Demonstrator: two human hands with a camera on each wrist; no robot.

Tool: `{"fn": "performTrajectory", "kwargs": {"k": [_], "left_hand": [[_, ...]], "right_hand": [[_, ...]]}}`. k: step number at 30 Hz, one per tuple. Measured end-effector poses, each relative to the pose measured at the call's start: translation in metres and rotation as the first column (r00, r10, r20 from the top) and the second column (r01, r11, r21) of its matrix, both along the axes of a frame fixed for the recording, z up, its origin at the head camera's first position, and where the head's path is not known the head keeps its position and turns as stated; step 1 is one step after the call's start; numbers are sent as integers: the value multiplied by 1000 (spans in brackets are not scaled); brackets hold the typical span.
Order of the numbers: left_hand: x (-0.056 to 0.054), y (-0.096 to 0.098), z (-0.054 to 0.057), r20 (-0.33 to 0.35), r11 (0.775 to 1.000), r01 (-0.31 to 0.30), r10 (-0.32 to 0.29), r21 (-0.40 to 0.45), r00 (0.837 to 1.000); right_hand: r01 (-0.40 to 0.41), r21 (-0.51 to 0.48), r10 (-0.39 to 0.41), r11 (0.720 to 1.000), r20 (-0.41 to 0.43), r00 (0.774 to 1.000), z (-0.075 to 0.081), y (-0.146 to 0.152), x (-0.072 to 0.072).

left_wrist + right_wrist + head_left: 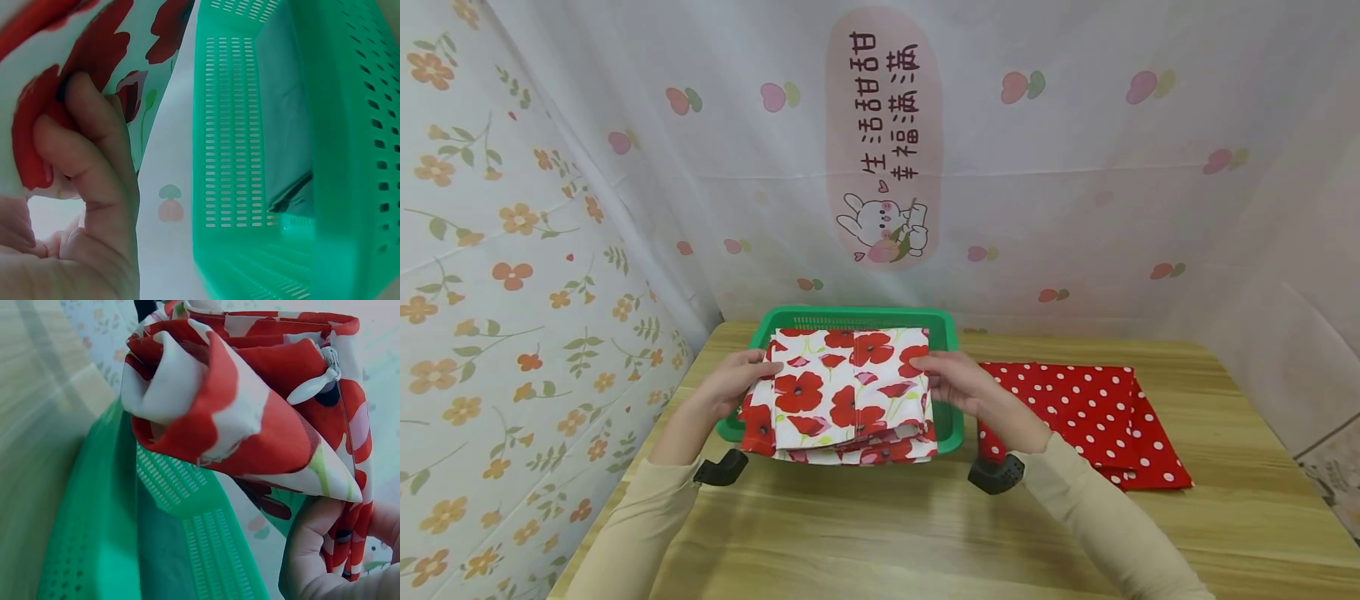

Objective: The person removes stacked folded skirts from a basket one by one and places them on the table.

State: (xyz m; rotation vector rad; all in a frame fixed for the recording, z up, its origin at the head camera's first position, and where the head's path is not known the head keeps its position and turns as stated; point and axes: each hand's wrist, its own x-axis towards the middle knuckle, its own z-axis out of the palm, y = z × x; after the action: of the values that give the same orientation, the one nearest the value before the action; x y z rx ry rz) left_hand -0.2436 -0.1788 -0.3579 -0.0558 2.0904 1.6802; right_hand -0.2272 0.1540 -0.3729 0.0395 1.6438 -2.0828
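A folded white cloth with red poppies [820, 392] is held up between both hands, over the green basket [951, 333] in the head view. My left hand [741, 383] grips its left edge, thumb on top and fingers curled beneath; the left wrist view shows those fingers [94, 150] against the underside. At the right edge, my right hand [958, 379] pinches the folded layers. Loose folds and a small white tab [312, 384] show at the cloth's end in the right wrist view. Inside the basket lies a plain dark greenish cloth [284, 119].
A red cloth with white dots [1075, 417] lies folded on the wooden table [850, 533], right of the basket. Printed curtains [1037, 208] hang behind and to the left. A black wrist mount [996, 473] sits under each forearm.
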Motion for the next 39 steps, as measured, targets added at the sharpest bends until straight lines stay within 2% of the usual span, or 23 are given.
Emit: {"fn": "performTrajectory", "kwargs": {"k": [7,15,23,30,39], "left_hand": [[13,-8,-1,16,999,2,-3,46,1000],[26,-17,-2,37,999,-21,20,49,999],[38,-25,-4,39,995,7,-10,95,999],[50,-32,-6,60,996,-10,5,92,998],[64,-40,-8,67,996,-1,-5,94,998]], "right_hand": [[8,-18,-8,1000,0,1000,-3,-8,12],[10,-27,-10,1000,-2,1000,-6,-16,22],[-14,-44,13,999,-24,1000,-7,-22,34],[-18,-51,16,999,-31,999,-10,-28,46],[-29,-41,27,999,-31,999,-14,-33,58]]}}
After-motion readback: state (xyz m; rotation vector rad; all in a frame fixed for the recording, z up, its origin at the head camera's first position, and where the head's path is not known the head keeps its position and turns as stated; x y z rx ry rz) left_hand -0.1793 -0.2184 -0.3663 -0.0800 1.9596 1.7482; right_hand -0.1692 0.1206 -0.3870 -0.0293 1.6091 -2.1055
